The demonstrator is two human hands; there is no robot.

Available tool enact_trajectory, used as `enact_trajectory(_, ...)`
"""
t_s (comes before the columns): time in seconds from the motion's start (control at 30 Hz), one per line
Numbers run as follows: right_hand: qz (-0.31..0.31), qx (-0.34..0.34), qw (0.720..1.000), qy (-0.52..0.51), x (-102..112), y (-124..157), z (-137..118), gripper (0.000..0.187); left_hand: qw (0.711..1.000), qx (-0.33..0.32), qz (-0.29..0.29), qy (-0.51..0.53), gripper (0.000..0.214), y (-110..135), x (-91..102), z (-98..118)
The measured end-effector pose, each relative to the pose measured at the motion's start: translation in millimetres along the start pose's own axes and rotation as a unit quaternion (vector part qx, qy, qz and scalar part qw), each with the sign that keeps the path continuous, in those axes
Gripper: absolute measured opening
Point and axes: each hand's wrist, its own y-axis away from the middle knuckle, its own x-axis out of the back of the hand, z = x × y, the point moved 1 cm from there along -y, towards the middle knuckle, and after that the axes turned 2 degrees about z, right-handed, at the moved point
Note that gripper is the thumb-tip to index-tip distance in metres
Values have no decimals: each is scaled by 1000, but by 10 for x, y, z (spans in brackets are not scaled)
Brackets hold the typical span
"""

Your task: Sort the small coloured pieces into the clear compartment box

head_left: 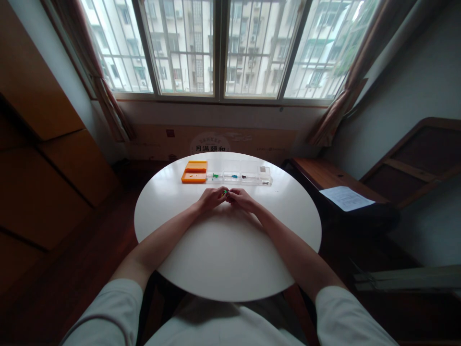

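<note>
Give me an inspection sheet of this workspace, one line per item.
Surface: white rounded table, looking smooth and a little glossy.
Job's things: small green piece between the hands; open orange box and a row of clear boxes beyond, holding small pieces, among them green, blue and dark ones.
Clutter: printed paper off the table, on the right.
Hands: left hand and right hand meet at the fingertips; each one's exact grip is too small to tell.
Cables: none identifiable; a curved line on the left sleeve may be cord or seam.
Surroundings: barred window ahead, tied curtains at both sides, wooden cabinet at left.
</note>
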Motion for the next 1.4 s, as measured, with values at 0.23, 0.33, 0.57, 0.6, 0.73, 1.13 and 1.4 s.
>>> enact_trajectory(0.23,1,0,1000,-2,-7,9,-13,33,1000,-3,8,10,25,6,-4,-2)
enact_trajectory(0.33,3,-3,1000,1,-8,9,-16,34,1000,-7,7,7,26,5,0,-2)
enact_trajectory(0.57,5,1,1000,8,-1,-1,-7,34,1000,4,7,-5,27,1,11,13)
enact_trajectory(0.6,5,2,1000,8,-1,-1,-6,34,1000,4,6,-7,27,1,12,15)
enact_trajectory(0.73,6,4,1000,6,-3,1,-7,33,1000,17,7,-12,27,-2,8,20)
enact_trajectory(1.13,10,-2,1000,4,-11,-3,-7,34,998,62,25,11,31,-16,40,14)
enact_trajectory(1.4,17,-15,1000,-6,-25,0,-20,36,978,184,88,37,27,-52,26,-92)
